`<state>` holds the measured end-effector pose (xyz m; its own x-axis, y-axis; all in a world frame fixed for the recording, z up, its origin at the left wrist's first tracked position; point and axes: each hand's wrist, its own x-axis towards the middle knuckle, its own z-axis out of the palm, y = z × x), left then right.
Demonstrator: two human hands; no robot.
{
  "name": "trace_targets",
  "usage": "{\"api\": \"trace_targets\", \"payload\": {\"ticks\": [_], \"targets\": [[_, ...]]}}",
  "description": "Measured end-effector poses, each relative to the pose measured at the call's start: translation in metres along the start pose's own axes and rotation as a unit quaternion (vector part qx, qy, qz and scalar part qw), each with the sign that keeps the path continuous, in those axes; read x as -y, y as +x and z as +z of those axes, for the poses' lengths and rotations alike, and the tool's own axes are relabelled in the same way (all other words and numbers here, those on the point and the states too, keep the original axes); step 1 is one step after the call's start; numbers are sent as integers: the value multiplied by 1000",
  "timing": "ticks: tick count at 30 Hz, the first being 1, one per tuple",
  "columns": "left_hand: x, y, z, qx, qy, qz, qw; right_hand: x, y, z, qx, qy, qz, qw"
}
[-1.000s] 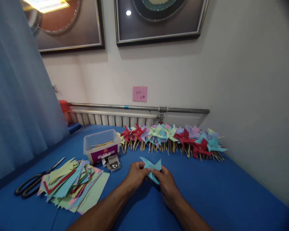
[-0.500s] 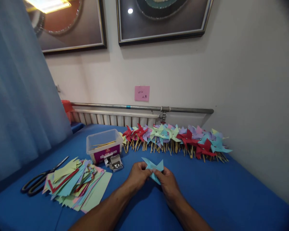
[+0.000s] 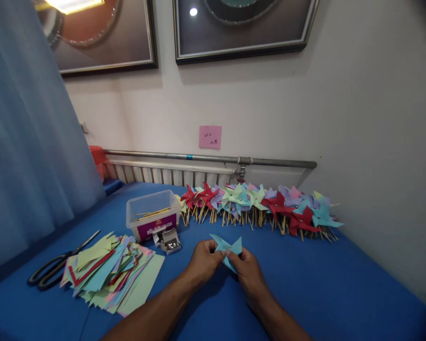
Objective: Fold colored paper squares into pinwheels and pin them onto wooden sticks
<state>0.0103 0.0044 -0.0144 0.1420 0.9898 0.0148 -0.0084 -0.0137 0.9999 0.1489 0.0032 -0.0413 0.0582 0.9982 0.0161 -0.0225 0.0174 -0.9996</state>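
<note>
The light-blue paper piece (image 3: pixel 228 246) is being held just above the blue tabletop (image 3: pixel 305 279), in front of the row of finished pinwheels (image 3: pixel 255 203). Its pointed flaps are sticking up and outward, and its lower part is lying hidden between the fingers.

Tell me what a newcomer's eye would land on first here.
First, the long row of colourful paper pinwheels on sticks, lined up at the far edge of the blue table by the wall. Next, the left hand and right hand pinching a light blue paper piece at centre. Left of them sprawls a pile of cut coloured paper.
</note>
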Motion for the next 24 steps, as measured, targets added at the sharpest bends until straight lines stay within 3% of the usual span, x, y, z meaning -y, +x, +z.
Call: {"api": "trace_targets", "payload": {"ticks": [24], "targets": [[-4,-6,1,-23,121,54,991,-5,2,1,0,32,8,999]]}}
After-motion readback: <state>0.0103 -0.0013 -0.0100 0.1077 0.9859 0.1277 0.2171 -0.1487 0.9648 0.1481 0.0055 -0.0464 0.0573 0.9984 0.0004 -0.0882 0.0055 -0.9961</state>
